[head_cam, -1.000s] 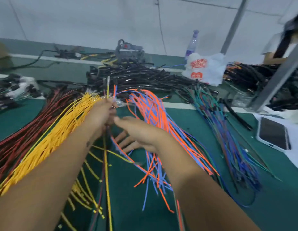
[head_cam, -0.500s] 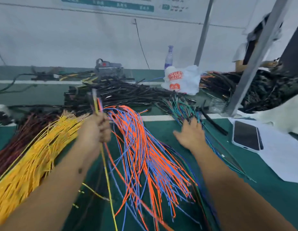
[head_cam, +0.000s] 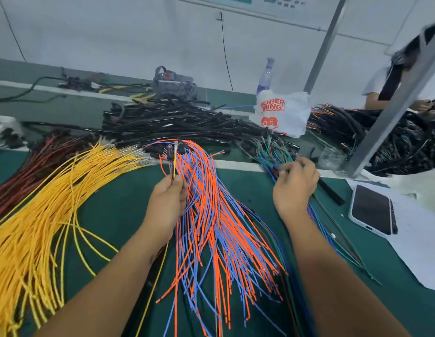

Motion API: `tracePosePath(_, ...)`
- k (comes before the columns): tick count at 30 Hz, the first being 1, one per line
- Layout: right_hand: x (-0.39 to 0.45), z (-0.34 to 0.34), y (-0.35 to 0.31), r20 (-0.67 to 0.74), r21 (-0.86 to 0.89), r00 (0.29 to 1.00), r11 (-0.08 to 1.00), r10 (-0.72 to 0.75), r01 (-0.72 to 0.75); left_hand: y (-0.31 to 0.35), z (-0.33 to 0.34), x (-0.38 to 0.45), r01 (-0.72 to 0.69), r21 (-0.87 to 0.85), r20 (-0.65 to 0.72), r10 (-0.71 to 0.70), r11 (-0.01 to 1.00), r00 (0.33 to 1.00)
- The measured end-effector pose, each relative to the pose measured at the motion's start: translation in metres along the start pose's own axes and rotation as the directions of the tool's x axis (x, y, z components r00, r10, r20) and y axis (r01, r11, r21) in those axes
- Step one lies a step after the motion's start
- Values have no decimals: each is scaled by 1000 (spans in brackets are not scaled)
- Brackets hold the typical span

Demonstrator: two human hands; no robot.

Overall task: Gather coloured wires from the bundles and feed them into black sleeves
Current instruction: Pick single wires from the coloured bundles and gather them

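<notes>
My left hand (head_cam: 166,203) grips a few gathered wires (head_cam: 173,164), yellow, red and orange among them, upright above the green mat. Their connector ends stick up past my thumb. My right hand (head_cam: 294,186) rests on the green and blue wire bundle (head_cam: 272,152) at the right, its fingertips curled and pinching wires there. Between my hands fans the orange and blue bundle (head_cam: 211,215). The yellow bundle (head_cam: 53,203) and the dark red bundle (head_cam: 41,156) lie to the left. A heap of black sleeves (head_cam: 175,122) lies behind the bundles.
A phone (head_cam: 372,210) lies on white paper at the right. A white plastic bag (head_cam: 282,113) and a bottle (head_cam: 266,76) stand behind the sleeves. A slanted metal post (head_cam: 391,103) rises at the right, and another person (head_cam: 396,79) sits beyond it with more dark cables.
My right hand left the middle, reached right and now pinches wires in the green and blue bundle. My left hand stays closed on its gathered wires, now held nearer the centre.
</notes>
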State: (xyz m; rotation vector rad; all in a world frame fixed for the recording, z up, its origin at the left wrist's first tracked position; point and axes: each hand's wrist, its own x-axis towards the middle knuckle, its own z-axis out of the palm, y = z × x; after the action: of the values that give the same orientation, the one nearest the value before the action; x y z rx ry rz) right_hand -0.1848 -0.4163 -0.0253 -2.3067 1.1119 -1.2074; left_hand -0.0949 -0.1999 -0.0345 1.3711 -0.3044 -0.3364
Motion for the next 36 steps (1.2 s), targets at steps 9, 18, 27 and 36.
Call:
tracePosePath(9,-11,-17,-16,229,381,965,924,-126,30,-6,-6,1,-16,-64,20,17,998,1000)
tracePosePath(18,-16,10,-28,587,-255,809,948,-3,189,-7,-7,2,-4,-72,28,6,997,1000)
tracePosePath(27,37,-34,-57,158,-102,967,971,-199,216,-7,-8,2,-3,-123,41,8,992,999)
tracePosePath(36,54,-72,-60,637,222,766,931,86,-289,-7,-10,0,-7,-130,54,14,991,998)
